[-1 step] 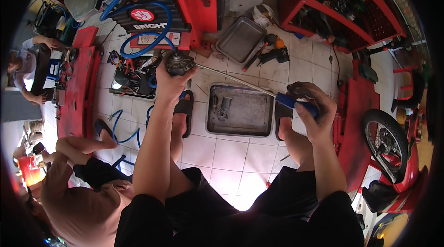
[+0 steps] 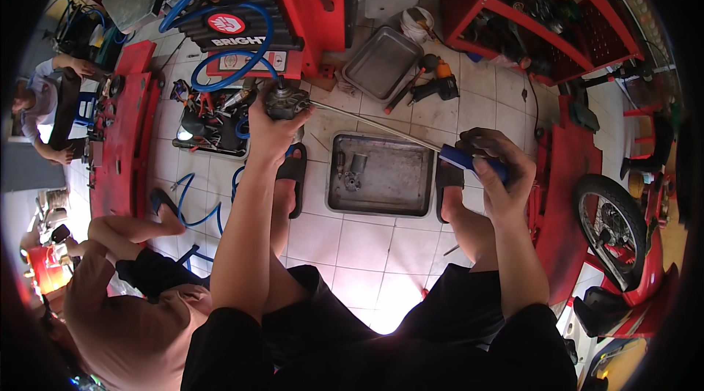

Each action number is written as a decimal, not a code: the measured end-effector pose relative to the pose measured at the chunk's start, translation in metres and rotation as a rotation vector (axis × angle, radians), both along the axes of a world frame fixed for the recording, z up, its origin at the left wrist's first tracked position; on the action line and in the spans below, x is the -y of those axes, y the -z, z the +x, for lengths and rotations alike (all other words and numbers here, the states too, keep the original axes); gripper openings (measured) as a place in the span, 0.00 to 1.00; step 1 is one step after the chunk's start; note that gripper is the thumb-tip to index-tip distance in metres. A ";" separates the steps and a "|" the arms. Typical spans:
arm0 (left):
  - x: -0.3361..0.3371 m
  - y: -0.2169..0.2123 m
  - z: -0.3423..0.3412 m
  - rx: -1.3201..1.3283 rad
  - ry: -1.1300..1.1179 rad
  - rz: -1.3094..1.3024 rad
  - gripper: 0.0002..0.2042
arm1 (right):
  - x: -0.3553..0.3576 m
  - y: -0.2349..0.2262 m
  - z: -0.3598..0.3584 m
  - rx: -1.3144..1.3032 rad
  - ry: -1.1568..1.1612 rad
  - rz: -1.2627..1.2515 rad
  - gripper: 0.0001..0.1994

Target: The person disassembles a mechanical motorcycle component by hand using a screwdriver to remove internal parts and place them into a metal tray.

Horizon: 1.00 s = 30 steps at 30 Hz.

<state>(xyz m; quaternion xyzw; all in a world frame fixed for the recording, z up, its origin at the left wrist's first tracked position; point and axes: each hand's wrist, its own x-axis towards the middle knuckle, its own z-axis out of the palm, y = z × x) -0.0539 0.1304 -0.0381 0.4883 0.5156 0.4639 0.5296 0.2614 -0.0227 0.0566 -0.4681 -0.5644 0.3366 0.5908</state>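
Left hand (image 2: 275,127) grips a metal part (image 2: 286,100), right hand (image 2: 499,164) a screwdriver (image 2: 411,138), above a tray (image 2: 381,204) holding small parts (image 2: 352,170).

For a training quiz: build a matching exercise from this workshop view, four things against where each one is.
Things:
1. small metal engine part
2. blue-handled screwdriver
3. metal tray
4. cordless drill

Places:
A. on the tiled floor between the person's feet
B. lying on the floor near the red shelf rack
C. gripped in the left hand
D. gripped in the right hand

Pairs: 1-C, 2-D, 3-A, 4-B
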 end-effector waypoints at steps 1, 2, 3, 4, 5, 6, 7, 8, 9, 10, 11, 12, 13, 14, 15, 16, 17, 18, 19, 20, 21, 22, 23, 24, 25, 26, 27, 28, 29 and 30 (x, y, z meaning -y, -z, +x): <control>0.000 0.001 0.000 0.016 -0.002 -0.003 0.25 | -0.001 0.003 0.000 -0.090 0.037 -0.146 0.14; 0.000 0.001 0.000 0.033 0.007 -0.020 0.25 | -0.001 0.004 0.001 -0.180 0.056 -0.257 0.15; 0.000 0.002 0.000 0.011 -0.006 -0.004 0.25 | -0.001 0.005 0.001 -0.274 0.074 -0.370 0.17; -0.001 0.003 -0.001 -0.009 -0.010 -0.002 0.26 | 0.000 0.003 0.004 -0.280 0.050 -0.524 0.20; -0.001 0.003 -0.001 -0.031 -0.014 -0.001 0.26 | 0.000 0.003 0.005 -0.144 0.079 -0.579 0.19; -0.001 0.004 -0.002 -0.042 -0.005 0.022 0.26 | -0.001 0.002 0.008 -0.027 0.089 -0.617 0.17; -0.001 0.004 -0.003 -0.054 0.003 0.043 0.27 | 0.000 0.002 0.009 0.028 0.094 -0.613 0.16; -0.001 0.004 -0.003 -0.067 0.010 0.065 0.27 | -0.001 0.001 0.010 0.084 0.100 -0.609 0.16; 0.006 0.004 -0.005 -0.050 0.001 0.051 0.28 | 0.006 0.000 0.008 0.076 0.101 -0.575 0.15; 0.005 0.004 -0.005 -0.031 -0.011 0.047 0.29 | 0.006 0.002 0.006 0.070 0.103 -0.530 0.15; 0.006 0.003 -0.005 -0.012 -0.022 0.040 0.29 | 0.007 0.004 0.004 0.073 0.131 -0.449 0.15; 0.007 0.003 -0.004 -0.015 -0.015 0.054 0.29 | 0.005 0.007 0.000 0.076 0.158 -0.365 0.15; 0.007 0.002 -0.004 -0.018 -0.009 0.068 0.29 | 0.005 0.009 -0.002 0.074 0.201 -0.305 0.16; 0.008 0.000 -0.004 -0.023 0.000 0.082 0.29 | 0.005 0.010 -0.003 0.011 0.168 -0.294 0.16; 0.008 -0.001 -0.004 -0.031 0.001 0.047 0.30 | 0.004 0.010 -0.003 -0.058 0.154 -0.307 0.17; 0.008 -0.002 -0.005 -0.039 0.002 0.013 0.30 | 0.004 0.010 -0.003 -0.128 0.113 -0.330 0.17; 0.007 -0.003 -0.005 -0.046 0.003 -0.021 0.31 | 0.004 0.009 0.000 -0.147 0.137 -0.428 0.18; 0.007 -0.004 -0.004 -0.043 -0.004 -0.014 0.31 | 0.004 0.006 0.006 -0.163 0.142 -0.555 0.19; 0.006 -0.004 -0.004 -0.042 -0.011 -0.010 0.31 | 0.005 0.006 0.007 -0.142 0.194 -0.625 0.19; 0.007 -0.004 -0.005 -0.054 -0.031 -0.038 0.31 | 0.006 0.005 0.007 -0.214 0.187 -0.605 0.20; 0.007 -0.004 -0.005 -0.017 -0.026 0.008 0.29 | 0.007 0.006 0.007 -0.166 0.160 -0.536 0.21; 0.007 -0.004 -0.004 0.007 -0.033 0.023 0.27 | 0.007 0.007 0.005 -0.054 0.162 -0.419 0.21; 0.007 -0.004 -0.004 0.032 -0.039 0.037 0.26 | 0.007 0.008 0.003 0.057 0.145 -0.322 0.21; 0.006 -0.003 -0.004 0.038 -0.033 0.033 0.26 | 0.004 0.010 0.002 0.185 0.146 -0.183 0.21; 0.006 -0.003 -0.004 0.044 -0.028 0.029 0.26 | 0.002 0.011 0.000 0.124 0.127 -0.172 0.22; 0.004 -0.004 -0.004 0.042 -0.032 0.000 0.26 | -0.001 0.012 -0.002 0.070 0.106 -0.142 0.22; 0.005 -0.004 -0.003 0.050 -0.029 0.017 0.27 | -0.003 0.012 -0.001 0.007 0.072 -0.101 0.22; -0.002 -0.004 -0.002 0.053 -0.036 0.019 0.27 | -0.006 0.011 0.000 -0.150 0.081 -0.199 0.23; -0.002 -0.005 -0.002 0.053 -0.042 0.009 0.27 | -0.004 0.008 0.002 -0.317 0.077 -0.296 0.23; -0.002 -0.006 -0.002 0.042 -0.042 0.011 0.27 | -0.004 0.007 0.005 -0.438 0.048 -0.364 0.22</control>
